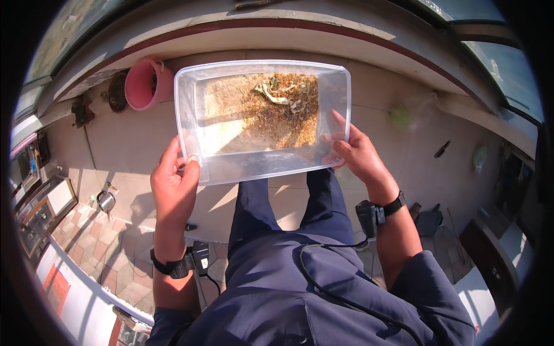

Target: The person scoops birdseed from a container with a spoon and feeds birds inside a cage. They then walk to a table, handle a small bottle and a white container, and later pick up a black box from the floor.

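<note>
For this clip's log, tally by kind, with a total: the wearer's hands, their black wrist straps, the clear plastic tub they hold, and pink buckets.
Left hand and right hand: 2
Left wrist strap and right wrist strap: 2
Clear plastic tub: 1
Pink bucket: 1
Total: 6

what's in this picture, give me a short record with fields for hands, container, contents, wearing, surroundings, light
left hand: grips the left side of the clear plastic bin, by the near corner
right hand: grips the bin's right side
container: rectangular, see-through, open on top
contents: loose tan and orange-brown bits, darker toward the right; pale curled strips on top; material unclear
wearing: dark blue clothes, a black strap on each wrist
surroundings: pink bucket beyond the bin, to the left
light: bright, with shadows across the contents
</note>
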A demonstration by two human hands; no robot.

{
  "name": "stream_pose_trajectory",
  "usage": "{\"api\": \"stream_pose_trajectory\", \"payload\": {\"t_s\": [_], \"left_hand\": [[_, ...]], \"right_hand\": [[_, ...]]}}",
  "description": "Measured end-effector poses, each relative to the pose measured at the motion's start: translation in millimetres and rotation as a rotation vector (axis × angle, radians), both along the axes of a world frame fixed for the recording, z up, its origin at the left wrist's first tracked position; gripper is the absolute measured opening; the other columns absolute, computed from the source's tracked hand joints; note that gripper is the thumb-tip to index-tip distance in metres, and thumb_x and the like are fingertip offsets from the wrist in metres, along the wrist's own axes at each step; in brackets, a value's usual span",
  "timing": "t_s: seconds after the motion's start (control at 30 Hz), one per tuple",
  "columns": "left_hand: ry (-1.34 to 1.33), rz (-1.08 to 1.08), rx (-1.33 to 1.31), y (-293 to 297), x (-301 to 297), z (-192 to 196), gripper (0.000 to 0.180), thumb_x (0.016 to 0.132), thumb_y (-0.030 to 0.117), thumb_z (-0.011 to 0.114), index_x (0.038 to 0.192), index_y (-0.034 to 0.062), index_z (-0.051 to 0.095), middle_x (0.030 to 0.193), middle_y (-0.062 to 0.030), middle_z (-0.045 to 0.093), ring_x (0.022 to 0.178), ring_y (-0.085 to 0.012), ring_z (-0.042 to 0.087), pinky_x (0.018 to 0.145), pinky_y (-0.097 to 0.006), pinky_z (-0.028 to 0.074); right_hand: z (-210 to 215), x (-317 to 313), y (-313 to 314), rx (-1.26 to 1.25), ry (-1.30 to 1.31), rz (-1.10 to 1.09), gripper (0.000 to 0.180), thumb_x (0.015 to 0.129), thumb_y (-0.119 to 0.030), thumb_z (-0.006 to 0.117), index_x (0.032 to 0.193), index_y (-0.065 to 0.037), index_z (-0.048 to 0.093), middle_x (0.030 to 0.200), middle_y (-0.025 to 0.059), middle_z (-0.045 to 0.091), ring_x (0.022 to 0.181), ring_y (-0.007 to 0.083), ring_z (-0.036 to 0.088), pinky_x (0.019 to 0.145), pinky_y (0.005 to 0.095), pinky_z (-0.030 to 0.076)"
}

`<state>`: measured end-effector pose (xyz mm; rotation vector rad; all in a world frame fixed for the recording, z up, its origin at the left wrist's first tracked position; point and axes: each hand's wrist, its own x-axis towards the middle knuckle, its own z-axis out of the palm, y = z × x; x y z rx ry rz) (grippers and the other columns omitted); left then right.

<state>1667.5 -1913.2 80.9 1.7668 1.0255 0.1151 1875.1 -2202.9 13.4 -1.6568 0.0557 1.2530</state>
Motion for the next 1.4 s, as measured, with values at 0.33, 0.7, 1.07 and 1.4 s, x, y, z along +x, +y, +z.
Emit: {"api": "stream_pose_trajectory", "payload": {"t_s": [0.33, 0.7, 1.07, 1.4], "left_hand": [[0.140, -0.115, -0.177, 52, -39, -58, 0.062, 0.100, 0.027, 0.069, 0.152, 0.0046, 0.046, 0.130, -0.0211, 0.066, 0.101, -0.0156, 0.068, 0.092, -0.030, 0.053], [0.718, -0.558, -0.009, 73, -178, -155, 0.052, 0.098, 0.032, 0.062, 0.142, 0.0047, 0.057, 0.124, -0.0179, 0.071, 0.111, -0.0333, 0.069, 0.100, -0.043, 0.052], [0.678, -0.621, 0.132, -8, -202, -197, 0.048, 0.093, 0.024, 0.065, 0.132, -0.0041, 0.061, 0.150, -0.0263, 0.046, 0.139, -0.0455, 0.044, 0.114, -0.052, 0.037], [0.575, -0.593, 0.326, -74, -189, -208, 0.045, 0.086, 0.014, 0.064, 0.126, -0.0062, 0.063, 0.151, -0.0244, 0.045, 0.144, -0.0463, 0.037, 0.119, -0.055, 0.029]], "right_hand": [[-14, -28, 17, -0.196, -0.081, -0.126, 0.067, 0.098, -0.008, 0.058, 0.160, -0.016, 0.035, 0.113, 0.0041, 0.071, 0.084, 0.0141, 0.071, 0.063, 0.0282, 0.061], [-111, -55, -12, -0.332, 0.027, -0.518, 0.072, 0.098, -0.007, 0.056, 0.163, -0.014, 0.026, 0.125, 0.0112, 0.066, 0.089, 0.0229, 0.072, 0.069, 0.0326, 0.063], [-387, -13, -251, -0.539, -0.419, 0.082, 0.078, 0.093, -0.002, 0.052, 0.162, -0.014, 0.018, 0.120, 0.0128, 0.060, 0.092, 0.0292, 0.070, 0.075, 0.0354, 0.067], [-572, 65, -308, -0.303, -0.895, 0.205, 0.079, 0.092, -0.006, 0.056, 0.160, -0.012, 0.016, 0.111, 0.0063, 0.057, 0.089, 0.0223, 0.065, 0.079, 0.0391, 0.067]]}}
